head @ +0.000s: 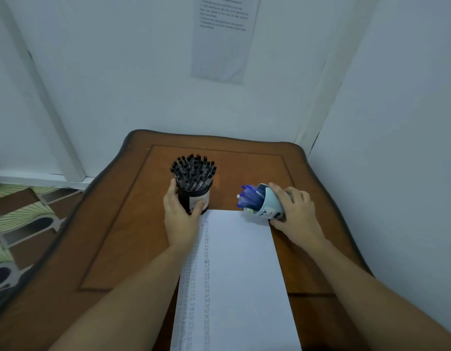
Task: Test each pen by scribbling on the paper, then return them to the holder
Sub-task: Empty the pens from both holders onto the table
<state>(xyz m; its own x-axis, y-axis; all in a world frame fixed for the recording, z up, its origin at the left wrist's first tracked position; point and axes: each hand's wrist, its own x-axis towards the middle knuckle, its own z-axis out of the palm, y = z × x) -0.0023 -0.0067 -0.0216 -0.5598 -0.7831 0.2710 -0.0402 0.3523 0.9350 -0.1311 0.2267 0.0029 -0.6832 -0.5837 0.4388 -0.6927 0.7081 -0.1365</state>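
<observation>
My left hand [180, 211] wraps the dark holder [194, 197], which stands upright on the table [113, 224] at the far left corner of the paper [239, 274], crammed with black pens [192, 171]. My right hand [294, 211] grips the pale cup [268, 202] round its body, tilted so its mouth faces left and the blue pens [248, 195] lean out over the paper's far edge. The cup looks hard and smooth — likely slippery, so I'd grip low and firm. The pens are light, stiff and loose — tip further and I think they'd slide out and roll
</observation>
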